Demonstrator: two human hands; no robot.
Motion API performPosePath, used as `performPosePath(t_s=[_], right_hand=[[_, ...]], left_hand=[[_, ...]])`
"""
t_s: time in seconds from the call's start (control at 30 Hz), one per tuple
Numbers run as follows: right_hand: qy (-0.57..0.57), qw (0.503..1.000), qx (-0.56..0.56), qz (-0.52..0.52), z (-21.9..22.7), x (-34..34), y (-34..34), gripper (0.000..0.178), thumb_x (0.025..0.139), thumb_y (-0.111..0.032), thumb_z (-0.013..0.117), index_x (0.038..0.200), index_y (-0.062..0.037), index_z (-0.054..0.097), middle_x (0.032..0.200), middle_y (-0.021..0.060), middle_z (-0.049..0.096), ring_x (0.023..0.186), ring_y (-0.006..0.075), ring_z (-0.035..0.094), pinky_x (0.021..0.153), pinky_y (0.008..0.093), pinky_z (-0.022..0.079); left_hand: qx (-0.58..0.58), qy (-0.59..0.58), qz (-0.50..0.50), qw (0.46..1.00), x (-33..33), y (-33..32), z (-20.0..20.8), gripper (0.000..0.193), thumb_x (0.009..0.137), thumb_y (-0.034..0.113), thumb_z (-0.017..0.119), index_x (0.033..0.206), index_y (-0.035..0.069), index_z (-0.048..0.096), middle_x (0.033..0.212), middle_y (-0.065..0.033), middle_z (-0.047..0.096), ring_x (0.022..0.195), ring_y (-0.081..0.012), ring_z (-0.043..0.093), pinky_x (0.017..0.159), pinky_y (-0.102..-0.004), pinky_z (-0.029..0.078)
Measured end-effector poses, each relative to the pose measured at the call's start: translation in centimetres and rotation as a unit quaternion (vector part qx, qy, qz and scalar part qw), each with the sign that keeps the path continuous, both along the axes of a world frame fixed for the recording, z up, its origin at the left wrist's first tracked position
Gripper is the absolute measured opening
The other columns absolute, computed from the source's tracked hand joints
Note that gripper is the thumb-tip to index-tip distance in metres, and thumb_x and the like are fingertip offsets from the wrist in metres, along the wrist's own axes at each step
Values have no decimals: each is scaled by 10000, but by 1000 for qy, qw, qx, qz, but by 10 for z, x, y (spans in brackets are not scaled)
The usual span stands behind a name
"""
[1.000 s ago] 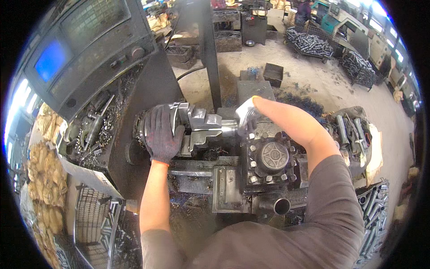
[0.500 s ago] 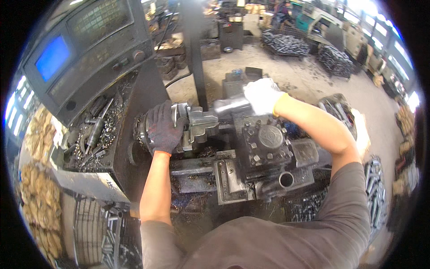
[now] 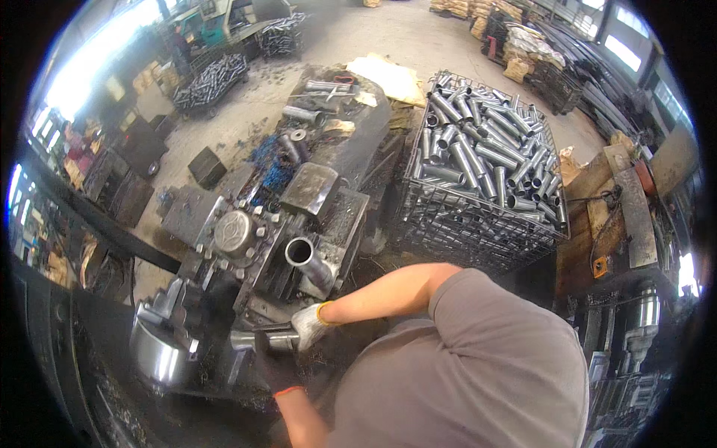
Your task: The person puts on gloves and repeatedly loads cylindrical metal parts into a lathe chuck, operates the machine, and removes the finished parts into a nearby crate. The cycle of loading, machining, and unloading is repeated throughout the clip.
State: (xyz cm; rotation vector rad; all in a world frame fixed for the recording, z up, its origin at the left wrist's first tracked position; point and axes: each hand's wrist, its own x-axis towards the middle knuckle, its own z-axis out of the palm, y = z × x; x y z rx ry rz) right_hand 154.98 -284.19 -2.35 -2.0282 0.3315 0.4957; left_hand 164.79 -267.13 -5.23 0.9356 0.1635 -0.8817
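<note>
Low in front of my body, a shiny metal tube (image 3: 282, 341) lies crosswise. My right hand (image 3: 307, 326), in a white glove with a yellow cuff, closes round its right end. My left hand (image 3: 273, 364), dark-gloved with an orange cuff, is against the tube's middle, its fingers partly hidden and dim. A thin dark edge runs just above the tube; I cannot make out what it belongs to. To the left is the lathe's shiny chuck (image 3: 160, 349) with stepped jaws. The bolted tool post (image 3: 236, 233) stands beyond, and another tube (image 3: 320, 275) leans upright on the carriage.
A wire basket (image 3: 478, 237) heaped with cut metal tubes stands to the right of the lathe. On the machine's far end lie loose tubes (image 3: 302, 114), blue rag-like material (image 3: 278, 175) and chips. A dark rail (image 3: 104, 224) slants across the left.
The view has swung to the right. My left hand has come off the chuck, and my right hand has brought the tube from above the lathe down in front of me, where both hands meet.
</note>
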Motion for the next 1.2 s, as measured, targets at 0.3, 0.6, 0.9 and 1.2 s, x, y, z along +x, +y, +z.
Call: performPosePath(t_s=[0.3,0.6,0.9,1.2], right_hand=[[0,988,-127,-87,14,-211,-109,748,727,-477,842,1305,-26,690,1096,237,765,1019,432,739,903,516,594],[246,606,-457,-602,90,-517,-342,463,758,-345,737,1058,-1,813,1071,275,774,1031,378,780,936,447,617],[-248,846,-424,-206,109,-253,-274,686,886,-361,745,1456,-17,576,1193,257,742,1037,383,763,879,469,625],[-183,955,-196,-124,82,-43,-92,632,758,-400,898,1280,-99,706,1136,153,777,1047,357,760,922,443,617]], left_hand=[[-26,-25,-19,999,25,29,-58,496,1081,365,536,1445,39,614,1436,-163,624,1308,-306,599,1158,-507,465],[87,-72,-12,994,34,53,-76,575,1091,446,504,1539,88,544,1564,-145,559,1421,-322,534,1208,-535,424],[31,180,107,977,-20,7,2,353,1039,340,628,1248,61,679,1232,-104,679,1110,-243,661,1033,-400,534],[4,163,34,986,-60,20,73,509,1050,448,677,1413,94,631,1238,-112,725,1127,-242,713,979,-446,603]])
